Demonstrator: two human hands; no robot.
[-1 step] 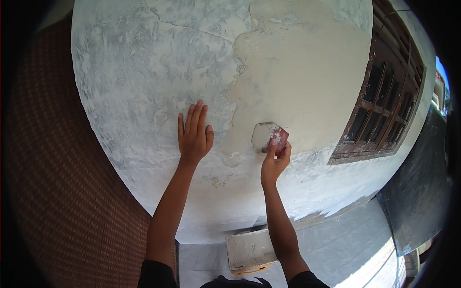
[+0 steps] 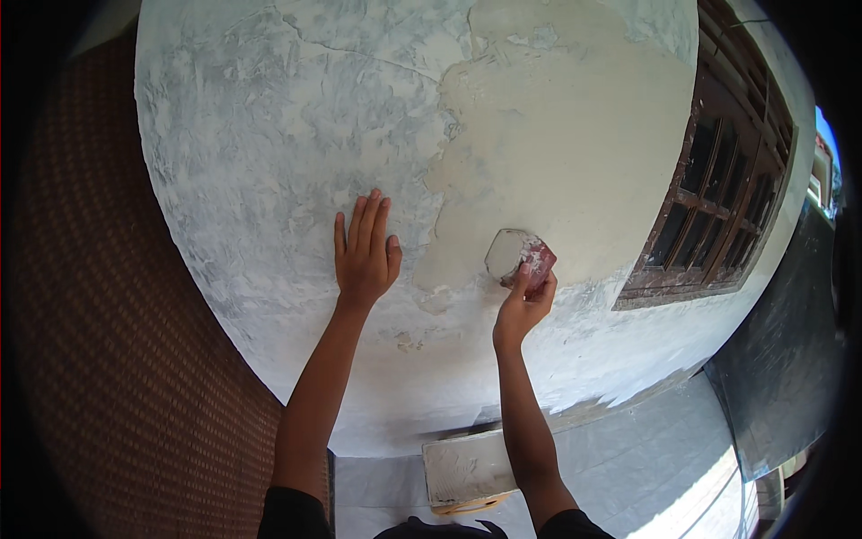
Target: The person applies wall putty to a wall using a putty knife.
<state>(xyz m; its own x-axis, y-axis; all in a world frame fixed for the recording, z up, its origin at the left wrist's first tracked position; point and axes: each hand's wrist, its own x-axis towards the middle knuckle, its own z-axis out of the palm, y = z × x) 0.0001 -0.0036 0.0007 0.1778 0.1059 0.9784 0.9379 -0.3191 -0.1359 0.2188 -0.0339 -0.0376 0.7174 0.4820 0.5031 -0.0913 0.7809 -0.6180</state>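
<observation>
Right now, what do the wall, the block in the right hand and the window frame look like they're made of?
Wall: plaster or cement render, matt, streaky grey-white with cracks; a smoother beige patch looks like a different coat. Block: reddish with a pale dusty face, perhaps a sanding or rubbing block, gripped by the right hand. Window frame: dark brown, probably wood, with a grid of bars.

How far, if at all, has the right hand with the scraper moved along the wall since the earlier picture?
No visible move: the right hand holds the scraper at the same spot left of the window frame.
</observation>
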